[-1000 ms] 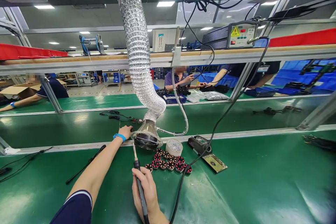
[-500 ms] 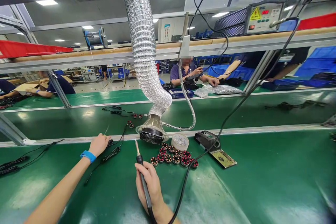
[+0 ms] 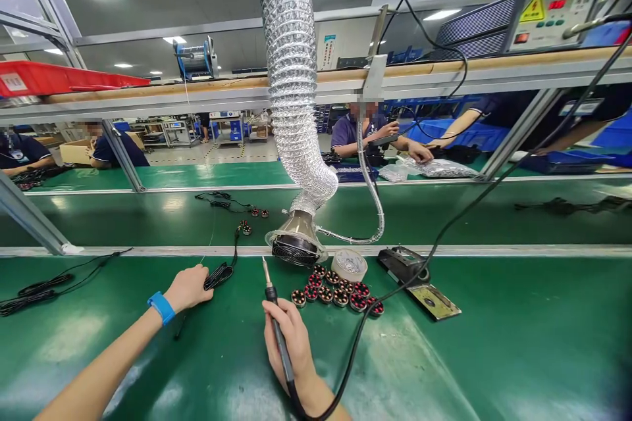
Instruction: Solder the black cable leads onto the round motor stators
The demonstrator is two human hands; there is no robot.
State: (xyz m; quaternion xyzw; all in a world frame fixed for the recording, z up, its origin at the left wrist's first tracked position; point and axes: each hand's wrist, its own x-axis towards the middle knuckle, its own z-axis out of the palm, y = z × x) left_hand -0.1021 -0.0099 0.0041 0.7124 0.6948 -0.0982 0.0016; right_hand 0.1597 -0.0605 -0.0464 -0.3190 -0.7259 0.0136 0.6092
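Note:
My right hand [image 3: 291, 342] is closed round a soldering iron [image 3: 279, 325], its bare tip pointing up and away from me. To the left, my left hand [image 3: 190, 287], with a blue wrist band [image 3: 162, 308], has its fingers closed on a coiled black cable [image 3: 220, 275]. Part of the cable is hidden under the hand. A thin wire [image 3: 212, 230] runs upward from near this hand. Several small round parts with red and black segments [image 3: 340, 296] are clustered right of the iron, beside a roll of clear tape [image 3: 349, 266].
A fume extraction hood [image 3: 296, 243] hangs over the bench from a silver duct [image 3: 291, 79]. On the right lies an iron stand [image 3: 402, 266] with a metal tray. Another cable coil [image 3: 39, 293] lies far left. Co-workers sit across the bench [image 3: 363, 131].
My left hand has come slightly nearer to me and closed on the coiled cable, whose loose end has shifted. The right hand keeps its hold on the iron. The view has turned a little left.

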